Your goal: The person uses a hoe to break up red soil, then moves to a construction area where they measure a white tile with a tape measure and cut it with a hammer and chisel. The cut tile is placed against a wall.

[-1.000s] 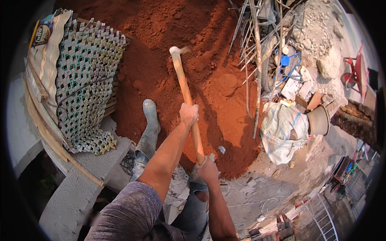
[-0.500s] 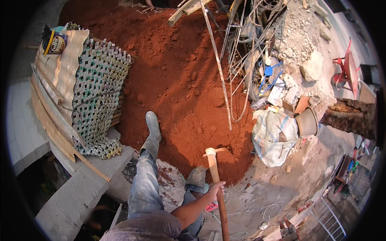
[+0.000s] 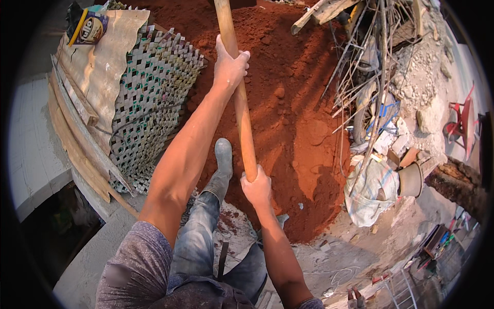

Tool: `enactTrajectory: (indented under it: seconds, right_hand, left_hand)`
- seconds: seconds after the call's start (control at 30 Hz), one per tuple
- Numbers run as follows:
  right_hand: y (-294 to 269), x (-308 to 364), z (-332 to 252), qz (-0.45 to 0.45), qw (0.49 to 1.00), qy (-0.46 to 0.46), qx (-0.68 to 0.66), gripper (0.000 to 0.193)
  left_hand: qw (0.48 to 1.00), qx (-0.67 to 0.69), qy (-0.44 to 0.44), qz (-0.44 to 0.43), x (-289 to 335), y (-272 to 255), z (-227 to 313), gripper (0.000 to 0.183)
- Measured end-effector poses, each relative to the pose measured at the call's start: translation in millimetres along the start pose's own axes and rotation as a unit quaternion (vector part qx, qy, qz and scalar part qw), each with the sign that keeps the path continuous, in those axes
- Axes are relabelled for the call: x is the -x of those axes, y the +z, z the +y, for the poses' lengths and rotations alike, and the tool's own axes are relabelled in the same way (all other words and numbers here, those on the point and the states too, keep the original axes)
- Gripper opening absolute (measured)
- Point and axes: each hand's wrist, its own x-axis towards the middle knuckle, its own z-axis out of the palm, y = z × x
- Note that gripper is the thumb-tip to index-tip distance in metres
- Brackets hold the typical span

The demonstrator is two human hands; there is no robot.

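Observation:
The long wooden handle of a hoe [image 3: 242,110] slants up across the middle of the view. My left hand [image 3: 231,67] is wrapped round its upper part, with the arm stretched far out. Lower down, near the handle's end, my right hand [image 3: 257,188] grips it too. A dark edge at the top rim may be the hoe's blade, but most of the head is out of view. Beneath the handle lies loose red soil [image 3: 303,139]. My grey rubber boot [image 3: 223,157] stands on the soil's near edge; the other foot is mostly hidden by my right arm.
At left, a stack of perforated blocks [image 3: 154,77] sits beside a corrugated sheet [image 3: 98,67], planks and a small bucket [image 3: 88,27]. To the right are tangled sticks [image 3: 355,67], a white sack [image 3: 371,190], a pail [image 3: 411,180] and a red wheelbarrow [image 3: 463,123]. A dark opening [image 3: 59,226] gapes lower left.
The hoe has swung up and away from the soil near my feet. My left hand has moved far forward with it, and my right hand has come into view on the handle.

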Motion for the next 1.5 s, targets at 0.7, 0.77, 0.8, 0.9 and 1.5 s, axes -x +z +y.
enactTrajectory:
  seconds: [0.7,0.77,0.8,0.9,1.5]
  right_hand:
    - [-198,338,153,-0.174,0.913,0.27,0.251,0.033]
    - [-222,395,154,-0.195,0.881,0.31,0.3,0.032]
    - [-237,428,143,-0.217,0.847,0.348,0.339,0.033]
    - [-266,541,122,-0.142,0.832,0.43,0.322,0.023]
    - [28,-69,13,-0.021,0.999,-0.011,-0.036,0.027]
  left_hand:
    - [0.831,0.019,-0.55,-0.084,474,117,-262,0.018]
    - [0.798,0.149,-0.582,-0.044,499,115,-250,0.019]
    - [0.778,0.245,-0.579,0.007,512,115,-259,0.02]
    - [0.681,0.323,-0.655,-0.049,556,121,-278,0.023]
    - [0.998,0.001,0.05,-0.025,-72,-13,-39,0.102]
